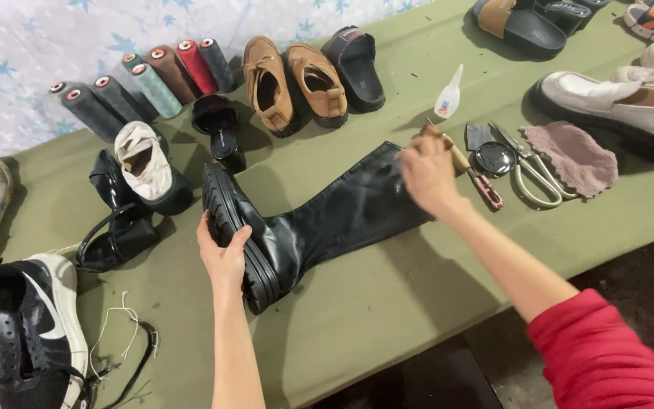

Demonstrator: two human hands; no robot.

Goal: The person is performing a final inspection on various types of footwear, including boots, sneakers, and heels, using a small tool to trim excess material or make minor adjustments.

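Black boot (319,220) sole under left hand (222,254) fingers (207,231); shaft beside right hand (427,173)

boot (342,216): black leather, smooth, glossy, with a ribbed rubber-like sole
table (387,303): covered in matt olive-green cloth
brown shoes (293,83): soft, matt, suede-like
scissors (531,170): bare metal, dull shine
rag (573,155): mauve cloth, rough nap
glue bottle (448,97): white plastic
thread cones (153,79): wound matt yarn
sneaker (32,333): black mesh fabric, white trim

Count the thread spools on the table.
7 thread spools, all lying at the table's far left: three dark grey and teal, four behind. More may be hidden.
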